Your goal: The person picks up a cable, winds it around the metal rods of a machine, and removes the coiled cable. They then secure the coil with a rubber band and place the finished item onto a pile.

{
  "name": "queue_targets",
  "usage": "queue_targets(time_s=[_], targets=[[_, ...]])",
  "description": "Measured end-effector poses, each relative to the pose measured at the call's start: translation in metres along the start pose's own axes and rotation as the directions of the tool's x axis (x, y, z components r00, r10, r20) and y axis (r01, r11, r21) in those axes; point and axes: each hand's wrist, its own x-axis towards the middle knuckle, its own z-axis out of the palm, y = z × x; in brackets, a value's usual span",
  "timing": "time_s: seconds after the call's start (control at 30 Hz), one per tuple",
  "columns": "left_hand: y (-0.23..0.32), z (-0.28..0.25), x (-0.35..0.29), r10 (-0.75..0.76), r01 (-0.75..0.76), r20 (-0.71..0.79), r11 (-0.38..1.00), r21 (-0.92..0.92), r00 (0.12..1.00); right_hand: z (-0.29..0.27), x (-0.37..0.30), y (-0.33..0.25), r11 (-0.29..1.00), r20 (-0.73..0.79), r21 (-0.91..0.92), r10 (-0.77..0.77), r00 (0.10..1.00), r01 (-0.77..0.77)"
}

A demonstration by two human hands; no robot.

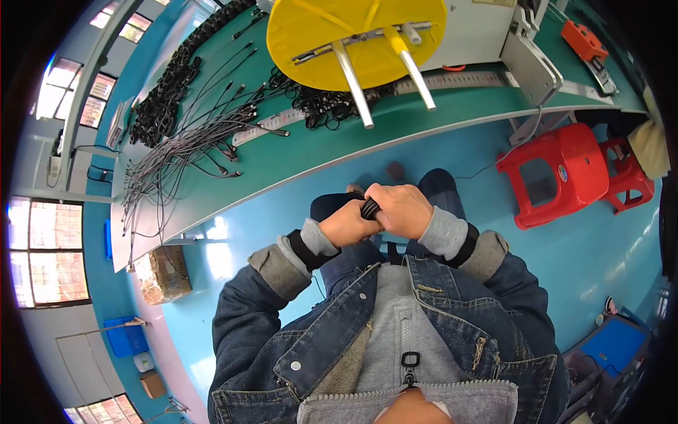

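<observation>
Over the lap, apart from the green table (272,167), the left hand (347,225) and right hand (402,210) meet, fingers curled tight around what looks like a black cable bundle (369,208) between them. The step seems to be gathering 1 coil; the next move likely calls for keeping its loops snug while securing them.

Scene brightly lit; daylight admitted by windows (48,277) at left, partly overexposed. White glare reflected by blue floor (272,233) at left. Table (286,157) bowed by fisheye distortion; corners blackened.
</observation>
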Motion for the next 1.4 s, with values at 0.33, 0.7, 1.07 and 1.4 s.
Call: queue_targets(time_s=[0.33,0.7,1.07,1.4], targets=[[0.010,-0.001,-0.010,0.148,-0.333,-0.461,0.875,-0.350,0.875,-0.023,0.096,0.021,0.988,-0.305,-0.123,0.050,0.951,-0.092],[0.004,-0.026,-0.024,0.260,-0.547,-0.602,0.756,-0.360,0.755,-0.006,0.098,-0.011,0.781,-0.208,0.624,0.215,0.954,-0.039],[0.016,-0.022,-0.011,0.394,-0.600,-0.509,0.722,-0.344,0.765,-0.033,0.040,-0.016,-0.072,0.518,0.853,0.242,0.820,-0.517],[0.012,-0.016,-0.014,0.481,-0.555,-0.460,0.831,-0.033,0.746,-0.030,-0.009,-0.030,0.288,0.521,0.779,0.195,0.831,-0.556]])
